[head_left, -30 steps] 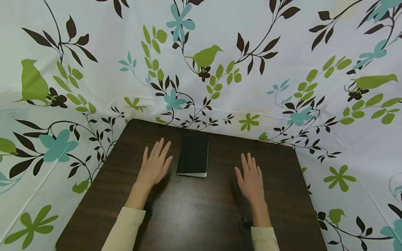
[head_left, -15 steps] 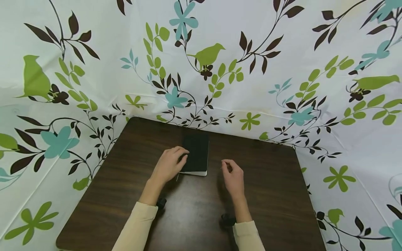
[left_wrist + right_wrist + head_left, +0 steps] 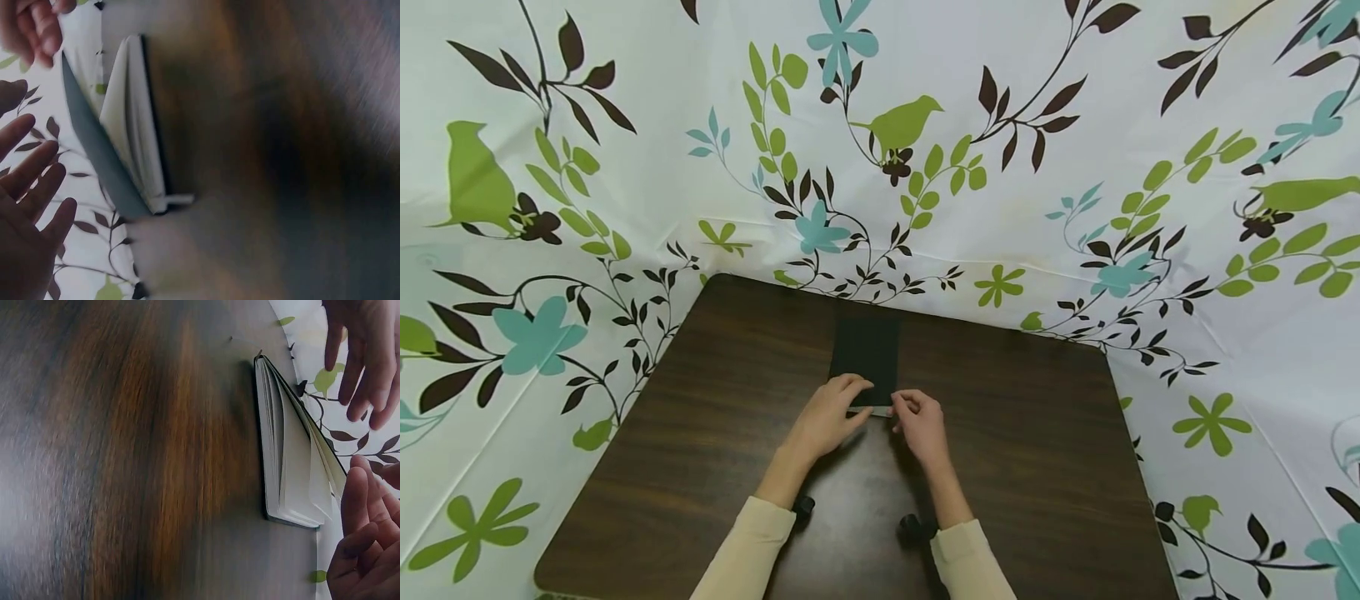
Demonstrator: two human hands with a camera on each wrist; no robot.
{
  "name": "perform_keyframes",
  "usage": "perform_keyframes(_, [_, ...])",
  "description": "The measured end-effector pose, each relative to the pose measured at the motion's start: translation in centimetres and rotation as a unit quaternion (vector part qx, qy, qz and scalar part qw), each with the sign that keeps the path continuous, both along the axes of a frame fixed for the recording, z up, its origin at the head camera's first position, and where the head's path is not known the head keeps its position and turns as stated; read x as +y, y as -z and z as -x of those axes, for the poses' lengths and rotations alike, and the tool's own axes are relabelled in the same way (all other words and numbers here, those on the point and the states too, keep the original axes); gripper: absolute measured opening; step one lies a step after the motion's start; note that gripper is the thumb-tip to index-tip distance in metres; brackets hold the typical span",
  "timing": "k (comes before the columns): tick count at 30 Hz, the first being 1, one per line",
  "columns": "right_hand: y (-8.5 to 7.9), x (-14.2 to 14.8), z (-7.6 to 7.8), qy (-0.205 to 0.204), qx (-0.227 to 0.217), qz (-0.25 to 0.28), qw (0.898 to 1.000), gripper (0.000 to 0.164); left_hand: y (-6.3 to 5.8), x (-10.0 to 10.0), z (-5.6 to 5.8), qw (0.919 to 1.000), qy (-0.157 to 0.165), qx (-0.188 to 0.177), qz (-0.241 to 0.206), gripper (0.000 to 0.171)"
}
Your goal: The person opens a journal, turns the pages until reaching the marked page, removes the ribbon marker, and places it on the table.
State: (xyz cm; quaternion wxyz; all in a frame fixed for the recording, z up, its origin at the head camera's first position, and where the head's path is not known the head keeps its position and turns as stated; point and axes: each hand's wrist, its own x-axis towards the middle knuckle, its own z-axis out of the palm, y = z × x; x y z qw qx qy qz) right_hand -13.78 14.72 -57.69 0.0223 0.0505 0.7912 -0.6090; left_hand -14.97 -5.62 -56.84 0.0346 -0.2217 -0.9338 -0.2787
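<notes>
A black notebook lies near the far edge of the table, its front cover tilted up along the right side. Pale pages show fanned beneath that cover in the right wrist view. My right hand pinches the cover's free edge at the near right corner. Over the near left part of the notebook hovers my left hand, its fingers spread and holding nothing. A short ribbon bookmark sticks out at the spine end in the left wrist view.
The dark wood-grain table has rounded corners. Behind and beside it hangs a white fabric printed with leaves, flowers and birds. Each wrist carries a small black camera, close above the tabletop.
Both hands have come inward from either side to the notebook's near end. The right hand has taken hold of the cover, and the cover has lifted off the pages.
</notes>
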Motion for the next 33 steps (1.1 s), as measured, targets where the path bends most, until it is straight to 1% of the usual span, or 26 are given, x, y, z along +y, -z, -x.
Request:
perform_keyframes(2, [0.0, -0.2, 0.0, -0.001, 0.003, 0.0, 1.0, 0.029, 0.4, 0.3, -0.2, 1.0, 0.004, 0.006, -0.004, 0.043])
perform_keyframes(6, [-0.1, -0.5, -0.1, -0.004, 0.004, -0.002, 1.0, 0.031, 1.0, 0.6, -0.4, 0.9998, 0.006, 0.017, 0.0, 0.044])
perform_keyframes(9, [-0.2, -0.6, -0.1, -0.005, 0.002, -0.005, 1.0, 0.034, 1.4, 0.8, -0.4, 0.9996, 0.002, 0.027, 0.005, 0.044])
perform_keyframes(13, [0.0, -0.7, 0.0, -0.004, 0.002, -0.014, 1.0, 0.032, 2.0, 1.0, -0.2, 0.999, -0.006, 0.043, 0.009, 0.046])
perform_keyframes(18, [0.5, -0.8, 0.1, 0.011, 0.01, -0.023, 1.0, 0.029, 2.8, 1.4, -0.1, 0.9983, -0.013, 0.055, 0.012, 0.052])
perform_keyframes(21, [0.9, -0.7, 0.0, 0.024, 0.003, -0.025, 0.999, 0.033, 3.3, 1.5, -0.1, 0.9985, -0.017, 0.052, 0.009, 0.054])
perform_keyframes(24, [1.1, -0.6, 0.2, 0.029, -0.002, -0.018, 0.999, 0.035, 3.6, 1.5, 0.0, 0.9984, -0.022, 0.051, 0.009, 0.052])
perform_keyframes(27, [1.3, -0.5, 0.4, 0.024, -0.002, -0.006, 1.0, 0.033, 3.7, 1.5, 0.2, 0.9982, -0.022, 0.056, 0.001, 0.046])
perform_keyframes(30, [1.4, -0.5, 0.6, 0.019, -0.003, 0.012, 1.0, 0.031, 3.9, 1.5, 0.4, 0.9979, -0.019, 0.061, -0.01, 0.04])
perform_keyframes(33, [1.4, -0.5, 0.7, 0.021, -0.004, 0.021, 1.0, 0.03, 4.0, 1.5, 0.5, 0.9977, -0.016, 0.065, -0.015, 0.039])
